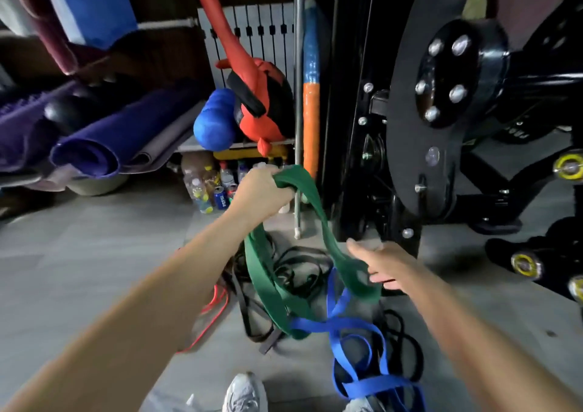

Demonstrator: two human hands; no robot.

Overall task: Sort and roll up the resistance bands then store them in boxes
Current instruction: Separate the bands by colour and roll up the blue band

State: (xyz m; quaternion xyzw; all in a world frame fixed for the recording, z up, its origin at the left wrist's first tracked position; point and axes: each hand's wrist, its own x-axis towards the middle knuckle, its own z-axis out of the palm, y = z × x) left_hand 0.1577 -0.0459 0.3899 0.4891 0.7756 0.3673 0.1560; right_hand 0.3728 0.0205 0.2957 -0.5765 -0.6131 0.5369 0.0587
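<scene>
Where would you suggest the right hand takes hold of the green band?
Probably the free loop of the green band, from the right: it hangs beside the right hand, above the blue band tangle; the left hand holds the top.

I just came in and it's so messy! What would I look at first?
The big green band in the middle, gripped high by the left hand while the right hand reaches for its hanging loop. Below it, a blue band lies tangled on the floor, and a red padded bag leans at the back.
</scene>
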